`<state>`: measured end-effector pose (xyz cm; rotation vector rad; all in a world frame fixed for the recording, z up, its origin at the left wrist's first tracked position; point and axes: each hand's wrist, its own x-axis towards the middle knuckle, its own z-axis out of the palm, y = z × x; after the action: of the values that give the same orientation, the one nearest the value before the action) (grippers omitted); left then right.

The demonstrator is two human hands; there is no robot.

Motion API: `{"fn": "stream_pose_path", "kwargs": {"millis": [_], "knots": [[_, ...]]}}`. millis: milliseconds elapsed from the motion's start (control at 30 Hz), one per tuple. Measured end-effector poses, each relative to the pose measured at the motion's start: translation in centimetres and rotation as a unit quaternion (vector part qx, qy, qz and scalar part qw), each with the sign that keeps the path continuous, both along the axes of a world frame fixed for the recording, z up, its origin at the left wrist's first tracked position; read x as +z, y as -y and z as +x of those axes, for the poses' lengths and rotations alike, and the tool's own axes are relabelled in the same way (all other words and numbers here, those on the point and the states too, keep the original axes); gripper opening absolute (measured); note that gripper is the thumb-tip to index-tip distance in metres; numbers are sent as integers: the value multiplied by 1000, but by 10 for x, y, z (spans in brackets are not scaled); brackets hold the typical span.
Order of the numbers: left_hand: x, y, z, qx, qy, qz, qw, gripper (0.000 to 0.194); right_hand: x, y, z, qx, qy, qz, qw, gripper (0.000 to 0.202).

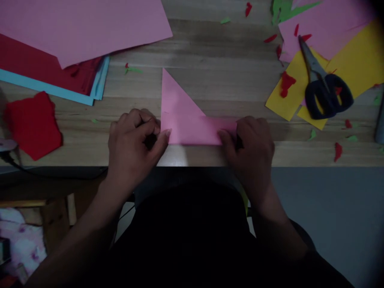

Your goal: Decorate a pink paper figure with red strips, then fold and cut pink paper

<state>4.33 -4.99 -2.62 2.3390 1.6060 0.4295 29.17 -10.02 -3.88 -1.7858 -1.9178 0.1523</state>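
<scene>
A folded pink paper (186, 124) lies on the wooden table near its front edge, with a tall point at its left and a low strip at its right. My left hand (135, 146) pinches its lower left corner between thumb and curled fingers. At the other end, my right hand (250, 150) grips the strip, its thumb resting on the paper's lower edge and the fingers bent over the right end. The paper's bottom fold runs nearly parallel to the table edge.
Dark-handled scissors (327, 90) lie on yellow sheets (354, 60) at the right, among red and green scraps. Large pink (90, 28), red and blue sheets cover the back left. A red cut piece (34, 126) and a black cable (60, 176) are at the left.
</scene>
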Motion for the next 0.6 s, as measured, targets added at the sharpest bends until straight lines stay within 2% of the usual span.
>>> {"fn": "stream_pose_path", "kwargs": {"millis": [67, 300, 433, 600], "knots": [[0, 0, 0, -2, 3, -3, 1000, 25, 1, 0, -1, 6, -6, 0, 1000, 27], [1, 3, 0, 5, 4, 22, 1000, 21, 11, -2, -10, -36, 25, -42, 998, 27], [-1, 5, -1, 8, -8, 26, 1000, 21, 12, -2, -17, -54, 24, -41, 997, 21], [-1, 4, 0, 6, -3, 25, 1000, 24, 4, -2, -18, -14, 5, -11, 1000, 16]]}}
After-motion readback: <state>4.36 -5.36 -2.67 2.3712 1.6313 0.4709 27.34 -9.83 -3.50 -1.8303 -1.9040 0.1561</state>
